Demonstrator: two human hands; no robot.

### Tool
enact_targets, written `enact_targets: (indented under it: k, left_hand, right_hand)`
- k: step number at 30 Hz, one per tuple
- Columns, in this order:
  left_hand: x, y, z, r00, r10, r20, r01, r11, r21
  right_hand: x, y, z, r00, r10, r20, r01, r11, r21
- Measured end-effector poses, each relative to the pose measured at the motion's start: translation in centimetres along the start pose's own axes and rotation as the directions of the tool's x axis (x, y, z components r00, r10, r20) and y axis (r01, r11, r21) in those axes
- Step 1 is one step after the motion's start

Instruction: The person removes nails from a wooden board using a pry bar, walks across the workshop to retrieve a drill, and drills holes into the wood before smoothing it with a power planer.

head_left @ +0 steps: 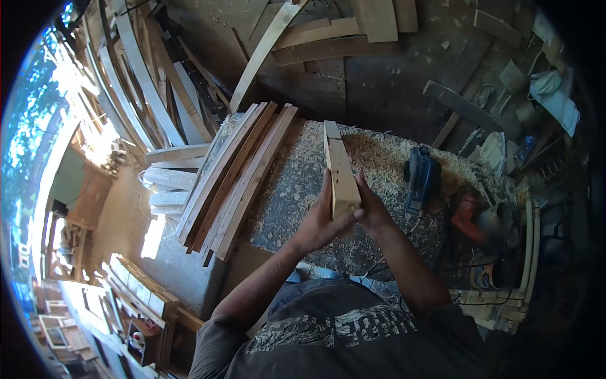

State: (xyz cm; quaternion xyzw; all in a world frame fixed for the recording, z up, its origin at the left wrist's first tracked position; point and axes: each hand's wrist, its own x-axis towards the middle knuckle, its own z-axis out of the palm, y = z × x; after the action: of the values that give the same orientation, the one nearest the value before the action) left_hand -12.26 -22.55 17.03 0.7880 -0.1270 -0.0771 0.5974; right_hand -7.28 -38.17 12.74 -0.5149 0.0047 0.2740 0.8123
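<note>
Between my two hands a pale wooden block (342,170) is held lengthwise, pointing away from me over the workbench (278,208). My left hand (320,221) grips its left side near the close end, thumb across toward the right. On the opposite side my right hand (374,211) presses with its fingers along the edge. A blue electric planer (423,180) rests on the bench to the right of the block, among wood shavings (379,155). Long wooden strips (240,177) lie side by side on the bench's left part.
A red power tool (468,218) sits at the bench's right end, with cables near it. Boards (136,69) lean at the back left. More planks (341,35) lie beyond the bench. Stacked timber (142,290) stands at the lower left.
</note>
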Motion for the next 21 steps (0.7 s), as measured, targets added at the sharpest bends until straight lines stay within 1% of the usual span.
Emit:
enact_targets:
  k: [1, 2, 3, 4, 6, 9, 15, 19, 20, 21]
  left_hand:
    - [0.5, 0.6, -0.1, 0.999, -0.040, -0.023, 0.038, 0.995, -0.087]
    - [0.9, 1.2, -0.3, 0.999, -0.040, -0.018, 0.039, 0.996, -0.085]
    - [1.1, 1.7, -0.4, 0.998, -0.062, -0.025, 0.058, 0.991, -0.124]
    - [1.5, 2.2, -0.5, 0.996, -0.082, -0.032, 0.076, 0.984, -0.162]
    - [2.0, 2.9, -0.5, 0.995, -0.097, -0.030, 0.091, 0.983, -0.158]
    - [2.8, 3.4, -0.5, 0.993, -0.115, -0.039, 0.107, 0.982, -0.156]
    - [3.6, 4.3, -0.9, 0.988, -0.144, -0.062, 0.134, 0.980, -0.151]
    - [3.7, 3.4, -1.1, 0.987, -0.125, -0.105, 0.108, 0.982, -0.154]
    - [3.6, 3.4, -1.2, 0.986, -0.127, -0.107, 0.110, 0.982, -0.152]
    - [3.4, 3.3, -1.3, 0.987, -0.096, -0.129, 0.081, 0.990, -0.116]
  right_hand:
    - [0.0, -0.6, 0.0, 1.000, 0.008, -0.017, -0.009, 1.000, -0.014]
    - [-0.1, -1.3, 0.1, 0.999, 0.019, -0.035, -0.020, 0.999, -0.029]
    - [-0.4, -2.0, 0.4, 0.997, 0.018, -0.071, -0.021, 0.999, -0.043]
    - [-0.4, -2.5, 0.6, 0.997, 0.017, -0.075, -0.020, 0.999, -0.040]
    - [-0.2, -3.1, 0.7, 0.997, -0.078, -0.003, 0.077, 0.988, -0.135]
    - [0.3, -3.4, -0.1, 0.997, -0.073, 0.033, 0.076, 0.991, -0.107]
    - [0.5, -4.8, 0.3, 0.997, -0.079, -0.008, 0.077, 0.986, -0.146]
    - [0.5, -4.8, 0.5, 0.997, -0.076, 0.030, 0.079, 0.985, -0.155]
    - [0.6, -4.3, 0.3, 0.996, -0.086, 0.015, 0.087, 0.990, -0.111]
    - [0.7, -3.6, 0.1, 0.996, -0.094, 0.000, 0.094, 0.993, -0.066]
